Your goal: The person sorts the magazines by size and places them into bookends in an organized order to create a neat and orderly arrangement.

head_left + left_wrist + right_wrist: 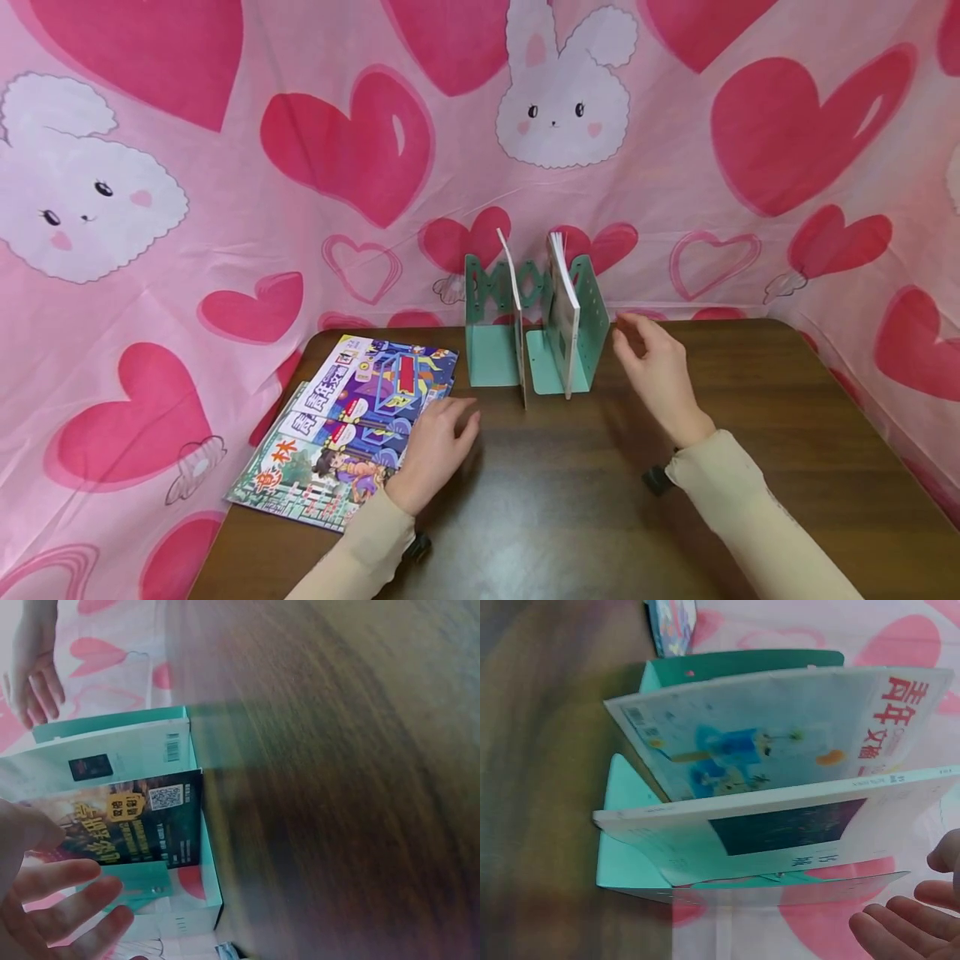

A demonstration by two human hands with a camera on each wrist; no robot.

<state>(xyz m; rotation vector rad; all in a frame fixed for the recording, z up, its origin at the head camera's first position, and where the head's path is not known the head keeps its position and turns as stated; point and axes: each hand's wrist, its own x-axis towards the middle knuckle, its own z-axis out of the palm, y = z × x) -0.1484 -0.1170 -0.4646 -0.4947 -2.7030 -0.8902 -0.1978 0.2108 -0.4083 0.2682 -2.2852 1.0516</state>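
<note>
A green metal bookend rack [493,357] stands on the table near the pink cloth. Two items lean upright in it: a thin magazine [516,321] toward its middle and a thicker white book [570,333] near its right plate. My left hand [437,450] hovers with loose, parted fingers by the right edge of the magazine stack [288,508]; the left wrist view has it in front of the thin magazine's dark back cover [161,832]. Just right of the rack is my right hand [660,379], fingers relaxed and holding nothing. From the right wrist, the thin magazine's pale blue front [780,727] shows.
Several overlapping magazines with colourful covers lie flat at the table's left side. A pink cloth [465,175] with hearts and rabbits hangs behind and around the dark wooden table [555,517]. Each wrist carries a dark strap piece [658,479].
</note>
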